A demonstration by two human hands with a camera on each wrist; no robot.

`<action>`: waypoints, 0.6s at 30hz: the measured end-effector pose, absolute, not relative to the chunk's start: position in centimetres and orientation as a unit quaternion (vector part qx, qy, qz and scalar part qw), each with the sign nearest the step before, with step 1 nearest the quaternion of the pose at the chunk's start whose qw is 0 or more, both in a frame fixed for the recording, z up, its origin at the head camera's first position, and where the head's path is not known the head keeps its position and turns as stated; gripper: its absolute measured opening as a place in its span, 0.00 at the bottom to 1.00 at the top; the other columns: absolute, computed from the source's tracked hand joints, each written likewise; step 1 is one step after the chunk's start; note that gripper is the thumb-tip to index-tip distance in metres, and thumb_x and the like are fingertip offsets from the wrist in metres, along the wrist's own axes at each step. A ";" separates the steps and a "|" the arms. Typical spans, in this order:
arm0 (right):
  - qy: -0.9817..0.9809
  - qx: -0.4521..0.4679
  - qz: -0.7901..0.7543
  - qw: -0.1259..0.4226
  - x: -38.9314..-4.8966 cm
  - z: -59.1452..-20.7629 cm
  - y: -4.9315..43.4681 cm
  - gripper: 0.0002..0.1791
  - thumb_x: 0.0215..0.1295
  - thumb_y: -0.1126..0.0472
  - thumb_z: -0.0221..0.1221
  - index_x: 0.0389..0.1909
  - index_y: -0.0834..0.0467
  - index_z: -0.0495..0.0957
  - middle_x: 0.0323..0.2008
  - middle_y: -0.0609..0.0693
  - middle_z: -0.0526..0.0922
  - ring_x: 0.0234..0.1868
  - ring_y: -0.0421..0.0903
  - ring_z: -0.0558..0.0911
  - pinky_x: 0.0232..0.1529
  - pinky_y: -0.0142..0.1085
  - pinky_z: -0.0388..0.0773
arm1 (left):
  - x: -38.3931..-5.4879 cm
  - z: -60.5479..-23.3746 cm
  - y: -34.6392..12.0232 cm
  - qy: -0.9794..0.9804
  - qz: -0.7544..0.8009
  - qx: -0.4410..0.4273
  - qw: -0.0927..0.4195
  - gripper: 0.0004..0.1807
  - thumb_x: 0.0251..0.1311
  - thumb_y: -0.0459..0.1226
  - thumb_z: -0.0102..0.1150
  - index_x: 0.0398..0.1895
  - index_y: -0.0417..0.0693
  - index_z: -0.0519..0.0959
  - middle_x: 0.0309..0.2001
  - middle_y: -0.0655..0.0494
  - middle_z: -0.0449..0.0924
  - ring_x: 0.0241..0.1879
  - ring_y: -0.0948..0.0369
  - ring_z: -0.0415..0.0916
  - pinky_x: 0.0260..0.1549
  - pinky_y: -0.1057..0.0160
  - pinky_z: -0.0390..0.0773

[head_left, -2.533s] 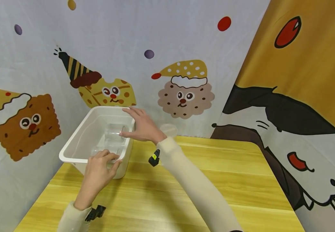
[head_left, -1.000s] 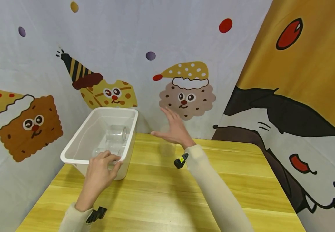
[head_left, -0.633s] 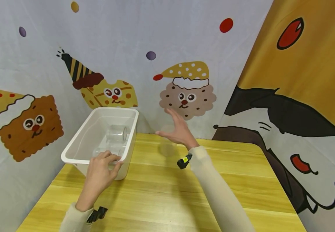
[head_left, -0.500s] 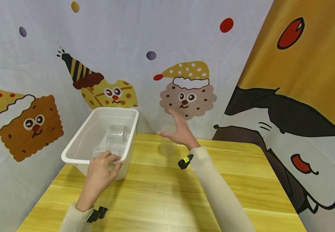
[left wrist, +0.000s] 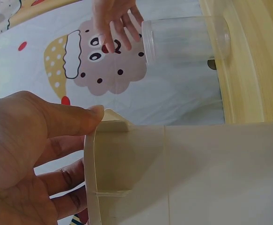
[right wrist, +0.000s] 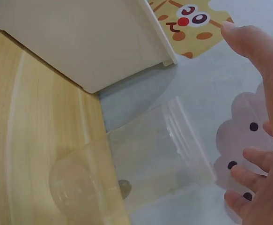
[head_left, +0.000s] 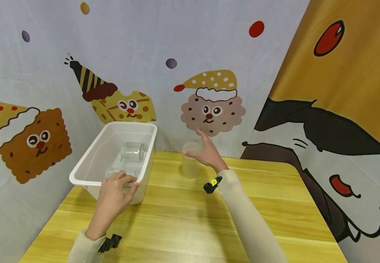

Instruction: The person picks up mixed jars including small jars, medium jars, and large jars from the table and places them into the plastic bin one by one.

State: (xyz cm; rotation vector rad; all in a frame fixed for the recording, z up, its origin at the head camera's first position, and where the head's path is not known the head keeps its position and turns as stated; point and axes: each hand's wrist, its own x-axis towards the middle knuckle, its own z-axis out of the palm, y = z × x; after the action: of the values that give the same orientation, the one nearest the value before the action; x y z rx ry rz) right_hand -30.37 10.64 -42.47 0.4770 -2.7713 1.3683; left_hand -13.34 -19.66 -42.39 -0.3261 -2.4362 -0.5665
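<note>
A white plastic bin (head_left: 114,126) stands on the left of the table. My left hand (head_left: 112,193) pinches its near right rim, the thumb on one side and fingers on the other, as the left wrist view shows. Two clear jars lie on their sides inside: one farther jar (head_left: 132,150) and one nearer jar (head_left: 112,171), partly hidden by my left hand. Right of the bin, a clear lidded jar (head_left: 191,166) stands upright on the table. My right hand (head_left: 207,153) is spread beside its top; in the right wrist view a gap separates fingers and jar (right wrist: 145,154).
The yellow wood-grain table (head_left: 242,204) extends to the right and front of the bin. A cartoon-printed cloth backdrop (head_left: 137,44) hangs directly behind the table's back edge. Each wrist carries a small black camera.
My right hand has left the bin's right rim and moved right to the standing jar, then lowered slightly by its top. My left hand has stayed on the rim.
</note>
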 end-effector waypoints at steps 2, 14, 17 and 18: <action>-0.879 0.148 0.453 0.003 -30.3 -42.7 10.8 0.54 0.41 0.31 0.66 0.67 0.23 0.43 0.72 0.36 0.48 0.72 0.47 0.52 0.64 0.59 0.57 | -13.3 -42.3 -19.7 -0.920 -0.215 -0.121 0.304 0.08 0.43 0.38 0.73 0.28 0.48 0.85 0.24 0.57 0.76 0.22 0.57 0.72 0.24 0.60 0.61; -0.861 0.120 0.493 -0.035 -30.6 -44.9 11.6 0.55 0.40 0.31 0.68 0.65 0.18 0.42 0.71 0.31 0.46 0.71 0.46 0.54 0.61 0.60 0.60 | -13.3 -42.1 -19.7 -0.917 -0.216 -0.131 0.309 0.08 0.43 0.38 0.73 0.27 0.48 0.85 0.23 0.57 0.77 0.22 0.56 0.74 0.23 0.59 0.65; -0.855 0.115 0.504 -0.046 -30.6 -45.4 11.7 0.56 0.38 0.31 0.68 0.66 0.20 0.42 0.71 0.31 0.48 0.71 0.47 0.55 0.61 0.59 0.60 | -13.3 -42.1 -19.7 -0.917 -0.215 -0.131 0.310 0.08 0.42 0.38 0.73 0.27 0.48 0.85 0.23 0.57 0.77 0.21 0.57 0.73 0.22 0.60 0.64; -0.853 0.113 0.506 -0.049 -30.6 -45.6 11.8 0.57 0.38 0.31 0.68 0.67 0.21 0.42 0.71 0.31 0.49 0.71 0.47 0.55 0.61 0.58 0.60 | -13.3 -42.2 -19.7 -0.917 -0.214 -0.131 0.310 0.08 0.42 0.38 0.73 0.27 0.48 0.85 0.23 0.57 0.76 0.21 0.57 0.73 0.22 0.60 0.64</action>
State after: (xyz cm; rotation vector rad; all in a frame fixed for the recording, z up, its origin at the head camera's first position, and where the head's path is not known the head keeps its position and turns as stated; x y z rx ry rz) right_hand -30.55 11.78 -45.62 0.3677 -2.7679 1.6419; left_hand -13.33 -19.70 -42.15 -0.3472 -2.4215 -0.5646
